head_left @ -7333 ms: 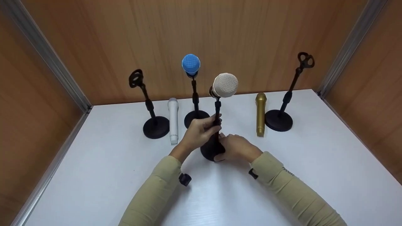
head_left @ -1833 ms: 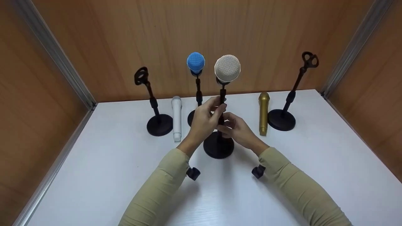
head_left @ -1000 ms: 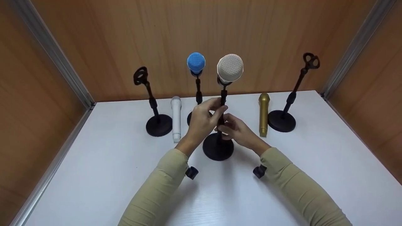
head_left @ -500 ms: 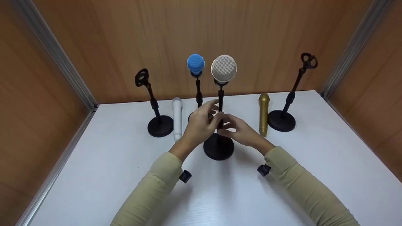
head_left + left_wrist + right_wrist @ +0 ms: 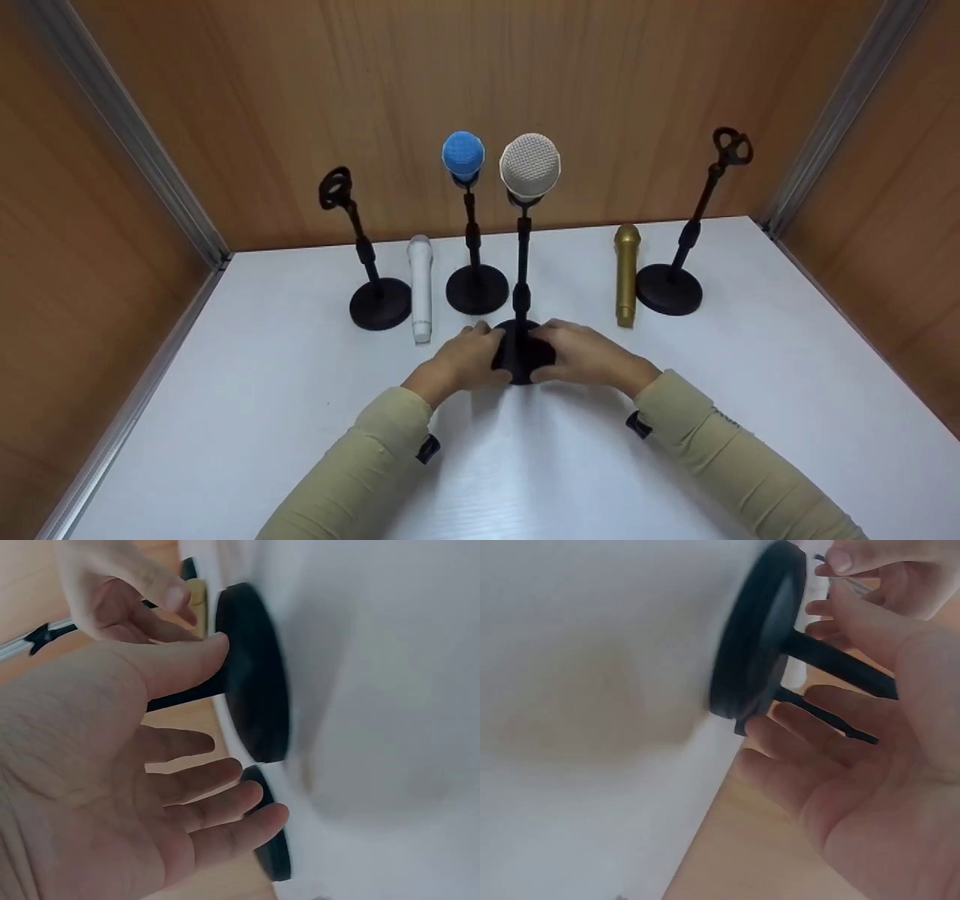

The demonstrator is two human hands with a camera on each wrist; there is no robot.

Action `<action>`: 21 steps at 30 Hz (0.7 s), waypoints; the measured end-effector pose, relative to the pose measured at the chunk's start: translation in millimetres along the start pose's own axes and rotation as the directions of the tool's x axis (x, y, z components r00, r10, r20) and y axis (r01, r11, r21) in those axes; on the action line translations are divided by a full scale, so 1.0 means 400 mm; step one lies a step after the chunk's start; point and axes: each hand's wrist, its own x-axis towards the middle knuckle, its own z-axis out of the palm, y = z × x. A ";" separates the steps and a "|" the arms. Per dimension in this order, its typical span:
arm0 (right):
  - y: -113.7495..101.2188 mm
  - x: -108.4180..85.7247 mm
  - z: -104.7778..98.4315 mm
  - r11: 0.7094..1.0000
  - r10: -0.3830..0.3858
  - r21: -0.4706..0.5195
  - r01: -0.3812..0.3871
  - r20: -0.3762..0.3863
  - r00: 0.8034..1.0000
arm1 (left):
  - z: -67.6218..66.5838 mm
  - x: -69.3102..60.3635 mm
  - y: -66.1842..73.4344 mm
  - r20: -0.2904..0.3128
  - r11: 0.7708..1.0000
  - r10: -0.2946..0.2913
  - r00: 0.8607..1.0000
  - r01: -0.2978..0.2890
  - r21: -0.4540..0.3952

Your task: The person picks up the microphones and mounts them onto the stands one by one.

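Observation:
A microphone with a cream mesh head (image 5: pixel 530 166) sits in the clip of a black desktop microphone stand (image 5: pixel 523 259), upright at the table's middle. At its round base, my left hand (image 5: pixel 472 358) lies along the left side and my right hand (image 5: pixel 585 356) along the right. The left wrist view shows the left thumb by the base (image 5: pixel 259 682), the other fingers extended and apart. In the right wrist view, the right hand (image 5: pixel 877 795) has loosely bent fingers beside the base (image 5: pixel 754 637), not wrapped round it. Fingertips behind the base are hidden in the head view.
Behind stands another stand with a blue-headed microphone (image 5: pixel 463 155). A white microphone (image 5: pixel 421 289) lies beside a stand with a bare clip (image 5: pixel 380 303) on the left. To the right, a gold microphone (image 5: pixel 626 276) lies beside another bare stand (image 5: pixel 669 289). Wooden panels enclose the table.
Both hands have slid down from the stand's pole to its base, releasing the pole. Compared with the oldest frame, the cream-headed microphone sits higher and the pole looks longer.

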 end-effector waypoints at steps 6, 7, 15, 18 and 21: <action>-0.010 -0.002 0.024 0.990 -0.048 -0.133 0.043 -0.036 0.998 | 0.017 0.006 0.002 0.025 1.000 -0.018 1.000 0.017 0.024; -0.012 -0.002 0.023 0.990 -0.048 -0.137 0.043 -0.036 0.998 | 0.018 0.006 0.002 0.030 0.999 -0.022 0.999 0.021 0.026; -0.023 0.004 0.022 0.989 -0.015 -0.151 0.012 -0.020 1.000 | 0.019 0.004 0.004 0.034 0.999 -0.028 0.999 0.027 0.028; -0.024 0.004 0.023 0.987 -0.015 -0.161 0.012 -0.018 1.000 | 0.019 0.005 0.008 0.031 0.999 -0.029 0.999 0.028 0.036; -0.026 0.005 0.021 0.987 -0.008 -0.162 0.007 -0.008 1.000 | 0.017 0.007 0.016 0.029 0.997 -0.029 0.999 0.027 0.066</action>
